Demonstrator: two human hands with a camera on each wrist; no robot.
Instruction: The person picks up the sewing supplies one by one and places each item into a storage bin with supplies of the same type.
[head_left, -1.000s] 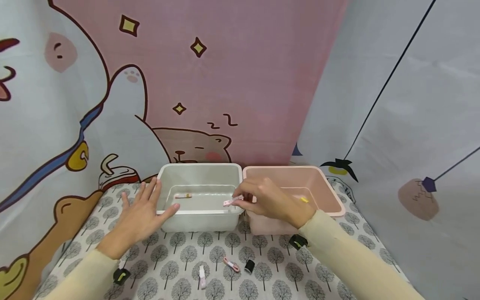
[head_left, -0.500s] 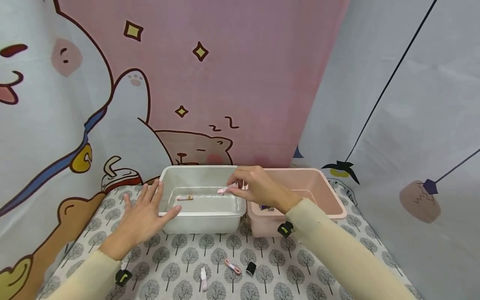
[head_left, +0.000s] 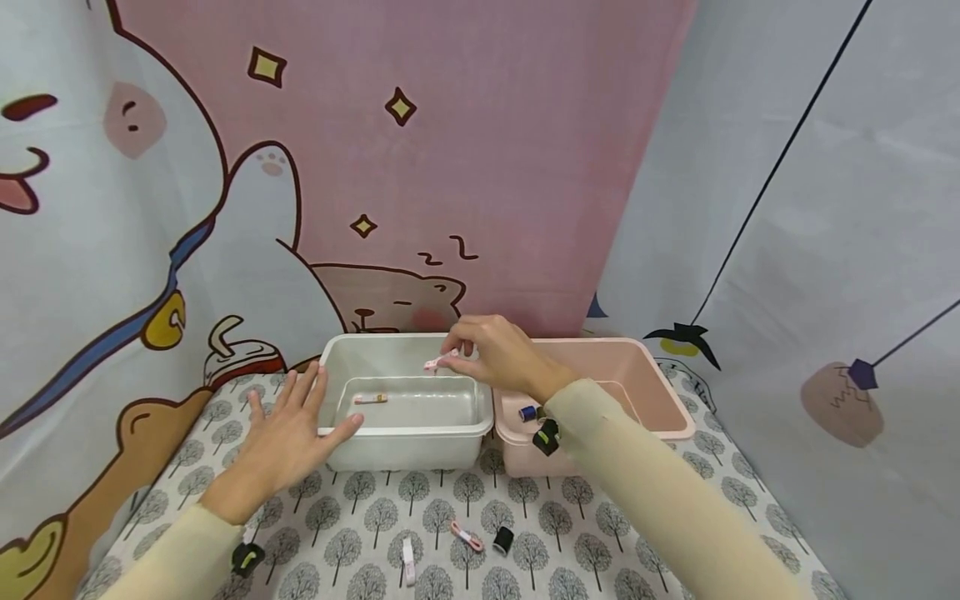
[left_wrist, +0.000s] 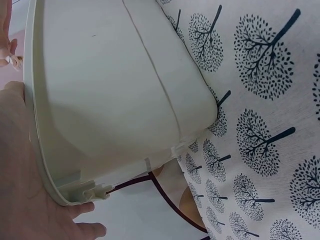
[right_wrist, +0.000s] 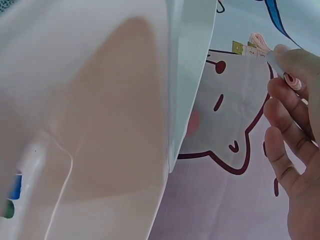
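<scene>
My right hand (head_left: 506,354) pinches a folded pink tape measure (head_left: 438,362) between thumb and fingertips, above the right part of the white bin (head_left: 408,450). In the right wrist view, the tape measure (right_wrist: 255,49) shows printed marks and a gold metal end. Fingers spread, my left hand (head_left: 288,433) rests at the white bin's left front corner. The left wrist view has that hand (left_wrist: 30,170) along the bin's rim. On the bin floor lies a small folded strip (head_left: 371,399) with a yellowish end, too small to name.
To the right, touching the white bin, stands a pink bin (head_left: 652,392) holding a blue thread spool (head_left: 528,413). On the tree-print cloth in front lie a whitish folded strip (head_left: 408,561), a pink coiled strip (head_left: 467,537) and a black thread spool (head_left: 503,540). A printed curtain hangs behind.
My right hand has moved left and up over the white bin with the tape measure, uncovering the blue spool in the pink bin. My left hand stays at the bin's corner.
</scene>
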